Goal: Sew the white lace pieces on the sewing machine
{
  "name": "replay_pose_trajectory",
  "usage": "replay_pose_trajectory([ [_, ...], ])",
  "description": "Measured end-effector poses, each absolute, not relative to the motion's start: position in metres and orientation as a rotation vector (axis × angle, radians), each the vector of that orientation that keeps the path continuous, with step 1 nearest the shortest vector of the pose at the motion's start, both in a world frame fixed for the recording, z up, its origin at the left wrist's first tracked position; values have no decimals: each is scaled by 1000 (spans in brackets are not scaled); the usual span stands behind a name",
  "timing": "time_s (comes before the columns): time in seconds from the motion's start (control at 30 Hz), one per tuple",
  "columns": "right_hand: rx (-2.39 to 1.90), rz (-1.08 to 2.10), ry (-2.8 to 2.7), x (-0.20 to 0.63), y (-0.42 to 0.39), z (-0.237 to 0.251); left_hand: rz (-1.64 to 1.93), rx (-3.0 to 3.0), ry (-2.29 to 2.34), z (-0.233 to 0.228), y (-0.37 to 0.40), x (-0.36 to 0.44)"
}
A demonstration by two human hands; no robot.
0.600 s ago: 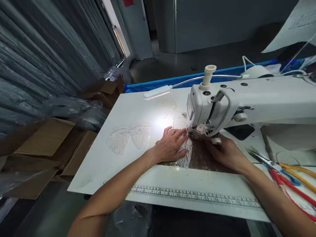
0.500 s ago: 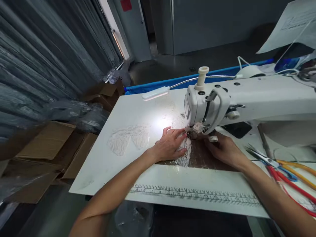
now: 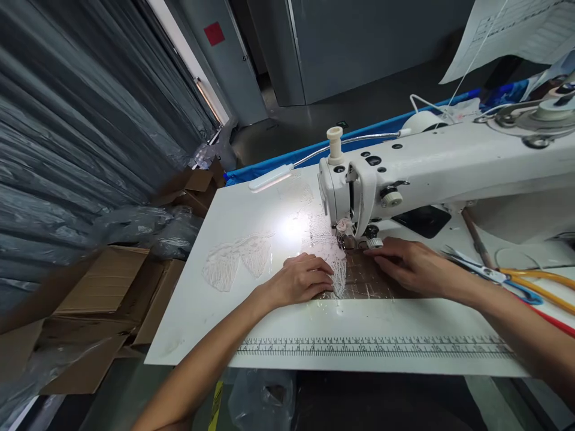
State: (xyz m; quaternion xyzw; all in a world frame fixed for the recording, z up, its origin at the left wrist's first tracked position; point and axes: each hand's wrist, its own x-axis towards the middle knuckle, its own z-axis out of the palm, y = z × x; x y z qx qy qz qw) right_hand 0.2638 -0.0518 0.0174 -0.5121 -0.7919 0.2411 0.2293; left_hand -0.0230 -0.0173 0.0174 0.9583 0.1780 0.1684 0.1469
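Observation:
A white sewing machine (image 3: 440, 167) stands on a white table (image 3: 224, 323). Under its needle (image 3: 348, 236) lies a piece of white lace (image 3: 338, 269) over a brown patch of the tabletop. My left hand (image 3: 300, 279) rests palm down on the left part of the lace, fingers spread and pointing right. To the right of the needle, my right hand (image 3: 406, 264) presses flat on the fabric, fingertips close to the presser foot. Neither hand grips anything.
More lace pieces (image 3: 236, 258) lie on the table's left. A gooseneck lamp (image 3: 272, 177) lights the work. Scissors and coloured-handled tools (image 3: 507, 278) lie right. A printed ruler (image 3: 372, 347) runs along the front edge. Cardboard boxes (image 3: 103, 293) and plastic bags sit on the floor left.
The view has shifted, so the machine sits higher and more to the left. My left hand has drawn back a little from the needle; my right hand now lies flatter on the fabric.

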Motion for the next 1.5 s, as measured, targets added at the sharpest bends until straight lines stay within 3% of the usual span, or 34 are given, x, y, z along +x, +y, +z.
replay_pose_trajectory([
  [0.3,-1144,546,-2315,236,-72,6,497,2351,711,34,-15,-16],
  [0.47,-1011,402,-2418,217,-79,0,638,2473,948,27,-16,-13],
  [0.67,-1048,404,-2435,215,-81,-9,616,2856,597,14,-11,-7],
  [0.97,-1077,404,-2385,213,-83,-10,756,2833,610,8,-4,-6],
  [1.37,-1091,436,-2399,211,-86,-10,641,2870,645,7,-8,0],
  [1.5,-1077,619,-2379,223,-80,2,616,2898,706,4,-14,1],
])
